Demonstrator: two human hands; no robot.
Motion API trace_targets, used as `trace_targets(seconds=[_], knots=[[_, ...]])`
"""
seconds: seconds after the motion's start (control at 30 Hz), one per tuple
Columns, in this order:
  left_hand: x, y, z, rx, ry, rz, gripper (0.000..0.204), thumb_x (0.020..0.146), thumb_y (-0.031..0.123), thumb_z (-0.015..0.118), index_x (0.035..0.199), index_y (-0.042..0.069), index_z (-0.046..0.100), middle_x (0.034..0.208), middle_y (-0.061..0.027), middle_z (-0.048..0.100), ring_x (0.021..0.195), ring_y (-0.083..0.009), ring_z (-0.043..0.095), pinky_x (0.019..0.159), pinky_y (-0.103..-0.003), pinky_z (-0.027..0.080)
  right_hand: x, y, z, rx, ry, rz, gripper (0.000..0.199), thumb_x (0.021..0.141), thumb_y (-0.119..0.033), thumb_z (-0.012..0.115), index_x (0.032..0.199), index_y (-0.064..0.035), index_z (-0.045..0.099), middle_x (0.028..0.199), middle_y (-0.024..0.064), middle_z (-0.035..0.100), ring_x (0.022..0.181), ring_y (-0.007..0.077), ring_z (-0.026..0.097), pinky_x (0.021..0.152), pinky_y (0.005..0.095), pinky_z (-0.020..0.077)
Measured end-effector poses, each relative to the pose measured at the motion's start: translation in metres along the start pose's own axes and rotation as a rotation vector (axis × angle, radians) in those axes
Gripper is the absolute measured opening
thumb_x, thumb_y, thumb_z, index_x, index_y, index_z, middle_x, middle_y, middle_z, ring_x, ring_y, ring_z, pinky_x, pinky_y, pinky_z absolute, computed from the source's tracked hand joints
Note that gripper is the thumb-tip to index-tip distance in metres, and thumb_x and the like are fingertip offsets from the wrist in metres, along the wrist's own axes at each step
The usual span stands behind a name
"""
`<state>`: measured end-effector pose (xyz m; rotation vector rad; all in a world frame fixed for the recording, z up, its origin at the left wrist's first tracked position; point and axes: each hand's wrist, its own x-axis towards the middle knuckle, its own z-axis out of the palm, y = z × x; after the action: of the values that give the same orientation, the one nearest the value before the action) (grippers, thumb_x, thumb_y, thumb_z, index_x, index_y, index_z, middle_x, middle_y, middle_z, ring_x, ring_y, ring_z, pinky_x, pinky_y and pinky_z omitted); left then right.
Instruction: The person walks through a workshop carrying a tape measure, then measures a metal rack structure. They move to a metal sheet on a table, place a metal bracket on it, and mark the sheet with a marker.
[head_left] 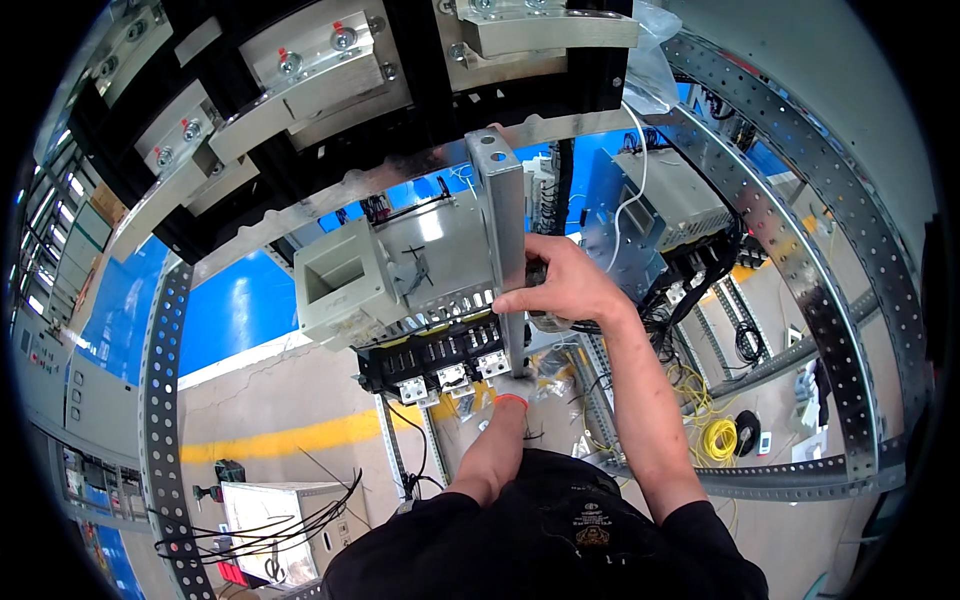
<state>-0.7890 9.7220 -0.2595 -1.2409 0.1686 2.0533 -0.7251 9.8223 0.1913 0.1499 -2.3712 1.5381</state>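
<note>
Perforated steel cabinet frame [165, 350] is surrounding the work area, its strips bending with the lens. Across the top, thick flat silvery busbars [300, 98] are sitting against black supports [430, 70]. Boxy grey-beige electrical unit [345, 285] is standing left of centre, smooth-faced, with a square recess; a row of silver tabs [453, 377] is jutting from its black lower edge. White box [262, 525] is lying lower left, thin black cables [320, 520] trailing over it. Vented grey metal box [675, 200] is hanging on the right, dark cables bunching beneath. Galvanised channel [508, 235], long, straight-sided, dull grey, is standing near-upright just right of the boxy unit, round holes showing at its top end. Right hand [578, 285] is wrapping round the channel's lower half: thumb pressing at its left edge, other fingers curling behind, partly hidden. Left hand [516, 386] is reaching to the channel's lower end, mostly hidden; cannot tell whether it is pinching or spread. Yellow cable coil [719, 440] is resting on the floor, lower right. Orange-red band [511, 399] is circling the left wrist. Bolts [343, 38] bearing red marks are dotting the busbars
</note>
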Motion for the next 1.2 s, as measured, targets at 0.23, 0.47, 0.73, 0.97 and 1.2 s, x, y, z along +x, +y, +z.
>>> trace_targets(seconds=[0.23,0.47,0.73,0.97,1.2], knots=[[0.011,0.01,-0.009,0.074,-0.088,0.052,0.021,0.093,0.032,0.048,0.092,0.017,0.063,0.08,-0.0009,0.054,0.064,-0.0157,0.049,0.053,-0.027,0.046,0.002,0.0,0.004,0.031,0.016,-0.028,0.046,0.068,-0.031,0.088,0.092,-0.0005,0.065,0.069,0.0012,0.056,0.066,0.0109,0.052,0.063,0.028,0.0438],[0.0,0.002,-0.003,0.12,-0.154,0.069,0.026,0.095,0.04,0.052,0.093,0.019,0.066,0.081,0.0012,0.063,0.061,-0.0155,0.056,0.049,-0.024,0.049,0.008,-0.005,-0.002,-0.001,-0.001,-0.044,0.043,0.067,-0.028,0.089,0.089,-0.0009,0.065,0.068,-0.0002,0.055,0.067,0.0092,0.05,0.063,0.0267,0.0432],[0.0,0.0,-0.002,0.024,-0.165,0.147,0.029,0.094,0.043,0.054,0.097,0.016,0.065,0.083,-0.001,0.059,0.06,-0.0142,0.054,0.05,-0.024,0.051,0.017,-0.018,-0.003,-0.065,-0.007,-0.102,0.047,0.067,-0.032,0.089,0.1,-0.0024,0.072,0.069,-0.0034,0.058,0.065,0.0055,0.051,0.06,0.0238,0.0432],[-0.032,-0.019,0.005,-0.077,-0.103,0.118,0.026,0.099,0.036,0.049,0.102,0.016,0.064,0.091,-0.0004,0.065,0.072,-0.0133,0.061,0.061,-0.027,0.054,0.015,-0.017,-0.006,-0.093,0.001,-0.113,0.042,0.072,-0.028,0.088,0.102,-0.0027,0.071,0.087,0.0014,0.068,0.079,0.0078,0.062,0.074,0.0256,0.0514],[-0.052,-0.034,0.013,-0.11,-0.157,0.118,0.039,0.095,0.05,0.049,0.106,0.015,0.063,0.087,-0.0022,0.062,0.067,-0.0158,0.06,0.058,-0.027,0.056,0.021,-0.001,-0.022,-0.047,0.071,-0.114,0.042,0.075,-0.029,0.086,0.105,-0.004,0.069,0.093,0.0022,0.069,0.086,0.0092,0.063,0.08,0.0266,0.051]])
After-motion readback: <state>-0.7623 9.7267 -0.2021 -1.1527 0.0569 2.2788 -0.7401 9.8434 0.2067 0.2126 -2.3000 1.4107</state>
